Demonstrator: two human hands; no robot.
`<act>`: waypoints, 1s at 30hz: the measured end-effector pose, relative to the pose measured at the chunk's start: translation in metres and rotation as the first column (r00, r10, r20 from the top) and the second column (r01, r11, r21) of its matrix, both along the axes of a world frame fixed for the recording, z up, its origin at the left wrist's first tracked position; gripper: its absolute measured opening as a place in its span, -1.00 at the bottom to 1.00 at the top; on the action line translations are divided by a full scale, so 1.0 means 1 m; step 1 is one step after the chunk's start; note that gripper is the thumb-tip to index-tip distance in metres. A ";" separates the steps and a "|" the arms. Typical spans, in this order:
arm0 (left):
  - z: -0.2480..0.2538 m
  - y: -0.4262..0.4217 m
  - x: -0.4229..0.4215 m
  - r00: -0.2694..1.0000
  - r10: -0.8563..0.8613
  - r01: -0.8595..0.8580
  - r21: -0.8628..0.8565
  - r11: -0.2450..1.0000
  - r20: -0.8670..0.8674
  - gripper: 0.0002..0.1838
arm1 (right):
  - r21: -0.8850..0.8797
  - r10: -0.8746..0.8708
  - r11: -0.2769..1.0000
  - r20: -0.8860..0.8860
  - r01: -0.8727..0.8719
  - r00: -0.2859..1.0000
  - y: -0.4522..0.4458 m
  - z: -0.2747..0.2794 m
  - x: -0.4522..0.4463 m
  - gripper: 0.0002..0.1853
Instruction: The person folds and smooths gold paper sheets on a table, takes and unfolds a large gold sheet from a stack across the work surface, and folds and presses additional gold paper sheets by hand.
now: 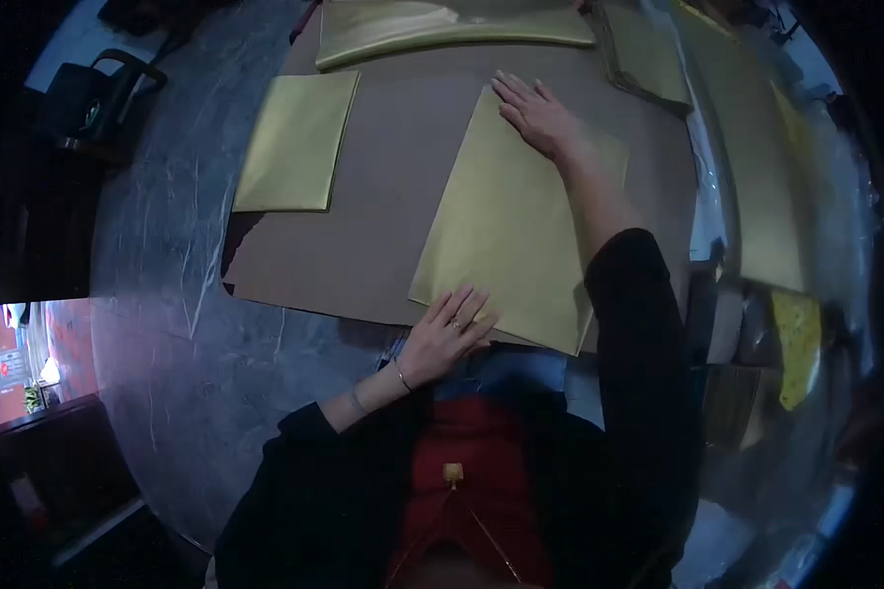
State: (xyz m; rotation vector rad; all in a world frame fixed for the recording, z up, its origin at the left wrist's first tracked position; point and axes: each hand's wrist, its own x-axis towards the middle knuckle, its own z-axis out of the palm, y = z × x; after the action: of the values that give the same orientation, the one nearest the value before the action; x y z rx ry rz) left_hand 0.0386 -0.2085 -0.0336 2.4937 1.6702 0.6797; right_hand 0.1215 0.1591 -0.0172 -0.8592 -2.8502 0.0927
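Observation:
A gold sheet (501, 231), smooth and slightly shiny, lies at a slant on a brown board (383, 196) in front of me. My right hand (537, 113) rests flat near its far left corner, fingers stretched out. At the near edge, my left hand (447, 336) lies with its fingers extended over the sheet's border; a ring and a bracelet are on it. Whether the sheet is one layer or folded over, I cannot tell. Left of it sits a smaller gold stack or folded piece (298, 142), apart from both hands.
A wide gold bundle (452, 25) lies along the board's far edge, with another folded gold piece (643, 54) at the far right. More gold sheeting (756, 177) spreads beyond the right side. A dark chair (98, 103) stands on the grey marbled floor (196, 245) at left.

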 end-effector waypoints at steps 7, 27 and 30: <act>-0.004 -0.003 0.002 0.989 0.062 -0.053 0.072 0.996 -0.136 -0.44 | -0.213 0.554 0.812 -0.012 -0.544 0.832 -0.135 0.035 0.046 -0.49; 0.001 -0.005 0.006 0.991 0.065 -0.068 -0.022 0.997 -0.115 -0.43 | -0.112 0.438 0.896 0.069 -0.430 0.896 -0.149 0.021 0.075 -0.46; -0.005 -0.005 0.006 0.993 0.058 -0.059 -0.004 0.998 -0.102 -0.44 | -0.185 0.449 0.882 0.056 -0.433 0.892 -0.168 0.028 0.076 -0.47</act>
State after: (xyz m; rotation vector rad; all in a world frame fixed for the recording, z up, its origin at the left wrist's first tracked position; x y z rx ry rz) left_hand 0.0450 -0.2133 -0.0382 2.5239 1.7828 0.5590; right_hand 0.1977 -0.0084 0.0108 -0.2190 -3.1106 0.3601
